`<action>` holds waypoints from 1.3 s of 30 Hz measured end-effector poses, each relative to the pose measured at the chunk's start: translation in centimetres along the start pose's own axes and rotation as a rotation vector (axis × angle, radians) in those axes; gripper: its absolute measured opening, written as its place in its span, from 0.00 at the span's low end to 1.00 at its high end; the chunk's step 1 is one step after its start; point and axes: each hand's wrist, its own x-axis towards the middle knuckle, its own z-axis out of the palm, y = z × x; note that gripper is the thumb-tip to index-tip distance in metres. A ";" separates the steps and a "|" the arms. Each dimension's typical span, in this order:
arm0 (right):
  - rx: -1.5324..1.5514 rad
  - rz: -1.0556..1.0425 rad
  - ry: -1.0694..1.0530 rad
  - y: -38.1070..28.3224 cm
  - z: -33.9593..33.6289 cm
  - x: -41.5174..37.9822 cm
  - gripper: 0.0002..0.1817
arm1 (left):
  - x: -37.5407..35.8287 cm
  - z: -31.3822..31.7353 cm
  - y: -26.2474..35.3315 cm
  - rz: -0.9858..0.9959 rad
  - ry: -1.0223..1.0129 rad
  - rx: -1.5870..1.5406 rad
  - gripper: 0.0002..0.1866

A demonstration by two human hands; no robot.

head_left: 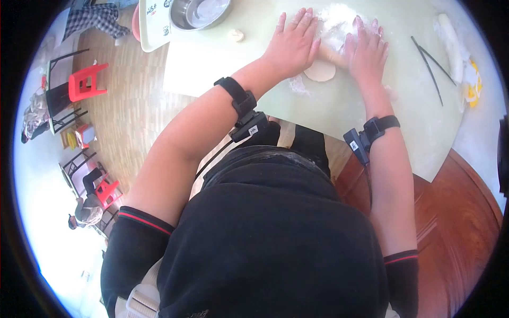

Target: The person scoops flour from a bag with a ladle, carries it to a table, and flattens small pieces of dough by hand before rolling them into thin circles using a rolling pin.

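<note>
A wooden rolling pin (332, 57) lies between my two hands, its ends hidden under them. My left hand (293, 45) rests palm down over its left end, fingers stretched out and dusted with flour. Over the right end lies my right hand (367, 55), also flat with fingers extended. Partly beneath the pin, on the near side, is a round flat piece of dough (319, 72). Loose white flour (338, 24) is spread beyond the pin, between the hands. A small dough ball (235, 35) sits left of my left hand.
A metal bowl (214, 22) stands on a tray (152, 40) at the upper left. Two dark chopsticks (430, 70) lie crossed at the right, near a long white roll (449, 45) and a plastic bag (473, 85). Red stools (87, 83) and a seated person (87, 209) are farther left.
</note>
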 end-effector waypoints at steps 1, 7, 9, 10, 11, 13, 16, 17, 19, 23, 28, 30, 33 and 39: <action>-0.025 -0.001 0.010 0.4 0.5 0.4 0.29 | 0.2 0.2 -0.1 0.000 0.047 -0.017 0.28; -0.058 0.010 -0.015 0.4 0.6 1.2 0.30 | 0.8 -0.3 -0.8 0.024 -0.030 -0.057 0.27; -0.062 0.005 -0.016 -0.1 0.3 1.0 0.29 | 0.0 -0.7 -0.7 0.031 0.009 -0.086 0.27; -0.053 0.015 -0.013 -0.5 0.0 0.5 0.30 | -0.6 -0.9 -0.6 0.037 0.050 -0.114 0.27; -0.044 0.024 -0.008 -0.9 -0.3 -0.1 0.30 | -1.1 -1.1 -0.5 0.037 0.053 -0.113 0.27; -0.013 0.036 -0.018 -1.6 -1.3 -1.2 0.29 | -2.1 -1.6 -0.2 0.071 -0.070 -0.022 0.28; 0.020 0.064 -0.031 -3.0 -2.4 -3.0 0.30 | -3.9 -2.7 0.1 0.089 -0.093 -0.066 0.28; 0.023 0.083 -0.038 -3.3 -2.7 -3.5 0.30 | -4.4 -2.9 0.3 0.088 -0.093 -0.067 0.28; 0.026 0.092 -0.048 -3.7 -3.0 -4.6 0.30 | -5.2 -3.3 0.7 0.095 -0.118 -0.060 0.29; 0.038 0.102 -0.070 -4.2 -3.4 -6.1 0.31 | -6.6 -3.6 0.9 0.107 -0.126 -0.080 0.30; 0.044 0.109 -0.092 -5.1 -4.3 -7.7 0.32 | -8.3 -4.2 1.2 0.114 -0.174 -0.103 0.31; 0.048 0.106 -0.093 -5.1 -4.6 -8.6 0.32 | -8.8 -4.2 1.6 0.121 -0.186 -0.104 0.32; 0.076 0.101 -0.106 -5.7 -5.1 -9.4 0.32 | -9.9 -4.5 1.4 0.130 -0.205 -0.111 0.32; 0.104 0.083 -0.105 -6.1 -5.2 -9.5 0.32 | -9.9 -4.3 0.9 0.147 -0.198 -0.096 0.33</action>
